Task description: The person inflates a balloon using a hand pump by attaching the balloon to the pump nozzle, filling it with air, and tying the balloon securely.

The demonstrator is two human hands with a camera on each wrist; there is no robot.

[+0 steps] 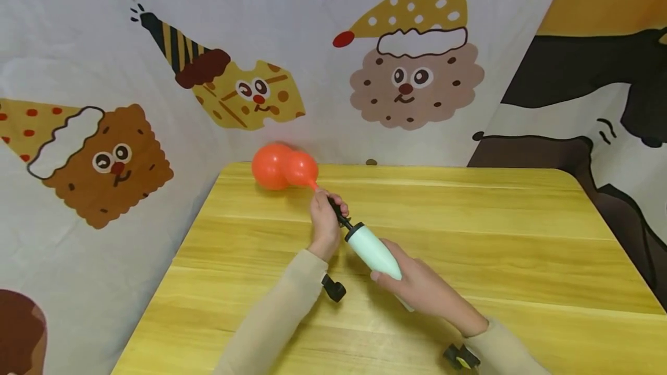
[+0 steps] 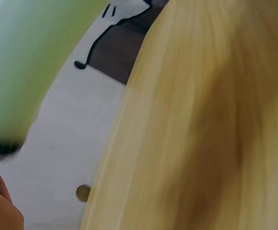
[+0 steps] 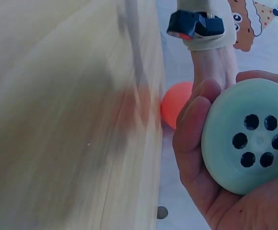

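Observation:
A red-orange balloon (image 1: 272, 166), swollen into two joined lobes, sits at the table's far left edge. Its neck runs into my left hand (image 1: 325, 219), whose fingers curl round the neck and the black nozzle end of a hand balloon pump (image 1: 374, 252). The pump has a mint-green barrel, and a black rod shows between barrel and nozzle. My right hand (image 1: 417, 282) grips the barrel near its rear end. In the right wrist view the pump's round base (image 3: 259, 136) shows several dark holes, with the fingers wrapped about it. Only a blurred barrel (image 2: 28, 62) fills the left wrist view's corner.
The wooden table (image 1: 469, 236) extends to both sides of the hands. Behind it hangs a white cloth (image 1: 323, 74) printed with cartoon biscuits and cheese. Each sleeve cuff carries a small black camera mount (image 1: 333, 288).

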